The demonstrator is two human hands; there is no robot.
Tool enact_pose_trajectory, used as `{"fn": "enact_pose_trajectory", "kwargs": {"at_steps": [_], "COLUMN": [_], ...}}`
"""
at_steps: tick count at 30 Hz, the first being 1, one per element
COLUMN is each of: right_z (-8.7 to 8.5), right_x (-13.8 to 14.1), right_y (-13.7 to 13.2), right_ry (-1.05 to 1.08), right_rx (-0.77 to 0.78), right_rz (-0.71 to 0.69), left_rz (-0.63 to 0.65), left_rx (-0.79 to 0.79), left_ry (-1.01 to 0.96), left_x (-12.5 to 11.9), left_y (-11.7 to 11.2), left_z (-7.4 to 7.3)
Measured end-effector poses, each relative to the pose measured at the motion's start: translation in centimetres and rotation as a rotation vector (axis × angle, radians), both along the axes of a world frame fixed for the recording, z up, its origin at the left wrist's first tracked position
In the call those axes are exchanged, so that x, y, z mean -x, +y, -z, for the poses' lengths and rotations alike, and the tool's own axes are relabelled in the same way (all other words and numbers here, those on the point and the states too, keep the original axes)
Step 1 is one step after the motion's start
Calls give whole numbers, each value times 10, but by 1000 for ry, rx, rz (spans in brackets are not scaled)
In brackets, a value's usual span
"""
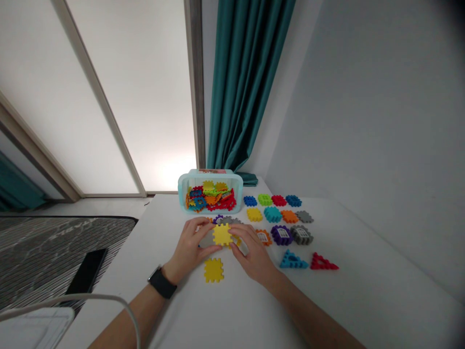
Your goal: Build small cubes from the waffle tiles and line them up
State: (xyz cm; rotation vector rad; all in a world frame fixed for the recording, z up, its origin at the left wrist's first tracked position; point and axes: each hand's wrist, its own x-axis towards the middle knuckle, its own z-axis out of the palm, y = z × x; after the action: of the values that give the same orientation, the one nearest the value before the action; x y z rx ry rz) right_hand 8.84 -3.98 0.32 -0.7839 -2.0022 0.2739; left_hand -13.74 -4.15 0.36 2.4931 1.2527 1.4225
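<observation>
Here, a yellow tile (pixel 222 234) between left hand (pixel 188 249) and right hand (pixel 255 257), fingers half curled, thumbs nearest, gripped by both; over desk (pixel 254 315), beyond second tile (pixel 213 270).

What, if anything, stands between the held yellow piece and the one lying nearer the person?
Only fingers, at the edges of the held yellow piece; nothing else visible stands between it and the lying yellow piece.

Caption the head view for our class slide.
Left hand and right hand hold a yellow piece before a tub of colourful pieces.
</observation>
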Motion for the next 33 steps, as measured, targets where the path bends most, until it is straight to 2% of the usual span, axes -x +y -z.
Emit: {"fn": "enact_pose_trajectory", "kwargs": {"at_steps": [15,22,25,29,33], "right_z": [-10,-8,-5,0,2], "right_x": [-12,-16,-15,-9,-4], "right_y": [3,8,8,5,1], "right_ry": [-136,-214,-186,-128,-104], "right_rx": [138,93,26,-70,-126], "right_rz": [-149,-123,-60,15,31], "left_rz": [58,70,71,143,173], "left_rx": [-10,51,151,349,529], "left_ry": [64,86,-36,-294,-517], "left_x": [0,2,-3,-16,-22], "left_y": [0,1,1,-1,1], "left_z": [-1,-1,-2,-4,-5]}}
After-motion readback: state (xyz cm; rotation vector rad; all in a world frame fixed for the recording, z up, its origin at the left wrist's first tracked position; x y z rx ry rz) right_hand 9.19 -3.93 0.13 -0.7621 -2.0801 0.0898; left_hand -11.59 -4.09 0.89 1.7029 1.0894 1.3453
